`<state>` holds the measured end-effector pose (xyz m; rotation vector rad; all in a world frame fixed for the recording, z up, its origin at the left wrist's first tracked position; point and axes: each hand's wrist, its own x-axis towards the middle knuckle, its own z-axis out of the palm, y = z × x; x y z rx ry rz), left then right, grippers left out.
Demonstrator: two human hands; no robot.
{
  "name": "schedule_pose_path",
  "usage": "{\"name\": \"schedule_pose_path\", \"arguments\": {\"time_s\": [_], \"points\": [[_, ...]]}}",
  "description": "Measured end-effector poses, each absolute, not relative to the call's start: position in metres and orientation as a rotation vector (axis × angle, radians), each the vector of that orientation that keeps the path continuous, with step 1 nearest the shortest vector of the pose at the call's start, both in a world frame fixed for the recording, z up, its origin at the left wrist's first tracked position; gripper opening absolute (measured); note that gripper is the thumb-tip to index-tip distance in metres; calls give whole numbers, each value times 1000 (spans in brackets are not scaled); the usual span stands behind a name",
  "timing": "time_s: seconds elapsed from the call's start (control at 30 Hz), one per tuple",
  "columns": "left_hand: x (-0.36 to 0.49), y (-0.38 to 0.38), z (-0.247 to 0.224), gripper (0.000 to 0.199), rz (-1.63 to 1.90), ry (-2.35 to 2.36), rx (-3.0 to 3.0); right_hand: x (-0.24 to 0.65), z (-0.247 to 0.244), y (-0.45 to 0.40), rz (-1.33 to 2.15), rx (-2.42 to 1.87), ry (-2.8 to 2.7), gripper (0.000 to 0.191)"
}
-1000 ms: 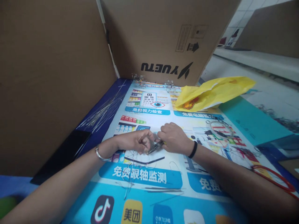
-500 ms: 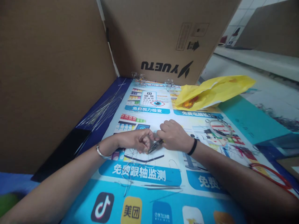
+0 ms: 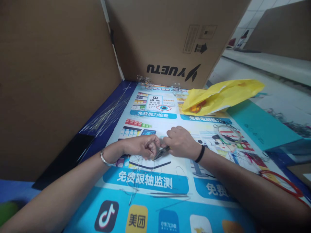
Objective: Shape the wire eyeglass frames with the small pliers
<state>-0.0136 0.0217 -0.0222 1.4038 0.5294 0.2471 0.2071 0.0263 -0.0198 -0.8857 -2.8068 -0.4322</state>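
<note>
Your right hand [image 3: 181, 144] grips the pliers [image 3: 163, 151]; your left hand [image 3: 143, 146] has its fingers [image 3: 148, 153] pinched closed near their tips, contents unclear.

We have the pliers [image 3: 162, 151] between our left hand [image 3: 145, 147] and right hand [image 3: 181, 142], over the poster [image 3: 186, 208]; wire lengths [image 3: 107, 116] lie left, the bag [image 3: 225, 95] farther right, the cardboard [image 3: 155, 35] behind.

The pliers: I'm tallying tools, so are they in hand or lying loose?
In hand: the right hand is closed on the pliers, and their metal end juts out toward the left hand.
</note>
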Motion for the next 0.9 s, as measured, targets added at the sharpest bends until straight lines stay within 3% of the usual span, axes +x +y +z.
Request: {"name": "schedule_pose_path", "arguments": {"time_s": [0.63, 0.9], "points": [[-16, 21, -24, 31, 447, 646, 1418, 205, -14, 19, -402, -1216, -2741, 28], [-14, 19, -26, 28, 604, 824, 1405, 205, -12, 21, -355, -1365, -2689, 19]]}}
